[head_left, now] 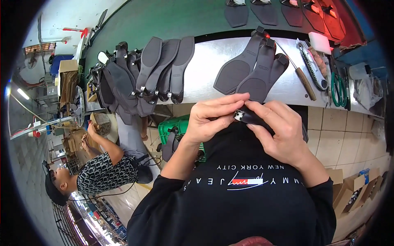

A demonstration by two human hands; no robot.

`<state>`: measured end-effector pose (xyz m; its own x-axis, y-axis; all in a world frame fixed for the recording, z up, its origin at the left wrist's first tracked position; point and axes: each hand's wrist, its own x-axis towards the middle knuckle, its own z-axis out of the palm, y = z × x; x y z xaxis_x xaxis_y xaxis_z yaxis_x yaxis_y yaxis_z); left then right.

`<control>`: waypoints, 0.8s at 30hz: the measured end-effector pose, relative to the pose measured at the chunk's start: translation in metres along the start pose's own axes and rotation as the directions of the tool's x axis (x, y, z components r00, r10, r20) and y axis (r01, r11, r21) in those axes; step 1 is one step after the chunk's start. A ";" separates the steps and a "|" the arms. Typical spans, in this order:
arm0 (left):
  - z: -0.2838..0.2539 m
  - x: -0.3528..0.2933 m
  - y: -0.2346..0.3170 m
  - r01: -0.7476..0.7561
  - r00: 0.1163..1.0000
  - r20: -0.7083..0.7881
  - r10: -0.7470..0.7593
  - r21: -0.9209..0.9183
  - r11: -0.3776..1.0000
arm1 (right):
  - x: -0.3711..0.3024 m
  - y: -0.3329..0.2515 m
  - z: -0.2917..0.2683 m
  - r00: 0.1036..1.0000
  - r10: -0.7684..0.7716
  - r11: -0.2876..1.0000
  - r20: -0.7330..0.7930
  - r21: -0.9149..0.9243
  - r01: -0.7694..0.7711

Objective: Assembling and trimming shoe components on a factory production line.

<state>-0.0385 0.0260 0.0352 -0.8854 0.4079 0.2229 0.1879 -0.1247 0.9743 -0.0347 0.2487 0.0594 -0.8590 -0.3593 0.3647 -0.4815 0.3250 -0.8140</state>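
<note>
- A loose black fabric top (271, 211) with a print across the chest.
- A row of small white capital letters (249, 167), upside down in this view.
- Larger, widely spaced white capitals (211, 183) flanking a small rectangular red-and-white emblem (243, 181) with script over it.
- A thin, curved white stroke (246, 189) under the emblem.
- Wide black sleeves (322, 197) ending on the forearms.
- A left hand (211, 119) and a right hand (281, 129), both bare.

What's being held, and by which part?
A black shoe piece, held by the right hand just behind its pale end; whether the left hand grips too is unclear.
</note>
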 end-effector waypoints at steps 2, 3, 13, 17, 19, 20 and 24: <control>0.003 -0.001 0.001 0.042 0.999 -0.016 -0.041 0.068 0.997 | 0.000 0.002 0.000 0.998 0.013 0.998 0.057 -0.055 -0.010; 0.005 -0.002 0.002 0.046 0.999 -0.019 -0.044 0.067 0.997 | 0.001 0.004 0.000 0.998 0.015 0.999 0.060 -0.052 -0.012; 0.018 -0.003 0.007 0.361 0.897 -0.181 -0.404 -0.228 0.904 | -0.003 0.025 0.009 0.974 0.182 0.958 0.133 0.197 -0.206; 0.020 -0.003 0.006 0.382 0.885 -0.203 -0.419 -0.198 0.903 | 0.000 0.021 0.008 0.963 0.203 0.956 0.180 0.176 -0.234; 0.021 -0.003 0.004 0.383 0.886 -0.205 -0.416 -0.181 0.906 | 0.001 0.022 0.009 0.960 0.196 0.962 0.201 0.152 -0.228; 0.023 -0.002 0.004 0.408 0.865 -0.229 -0.446 -0.195 0.892 | 0.002 0.024 0.009 0.969 0.139 0.983 0.203 0.094 -0.161; 0.022 0.005 0.004 0.516 0.776 -0.255 -0.577 -0.268 0.813 | 0.005 0.028 0.006 0.965 -0.006 0.997 0.263 -0.069 0.025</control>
<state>-0.0324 0.0476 0.0406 -0.9040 0.1575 -0.3975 -0.4183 -0.1336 0.8984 -0.0517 0.2504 0.0359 -0.7798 -0.5791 0.2378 -0.5141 0.3756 -0.7711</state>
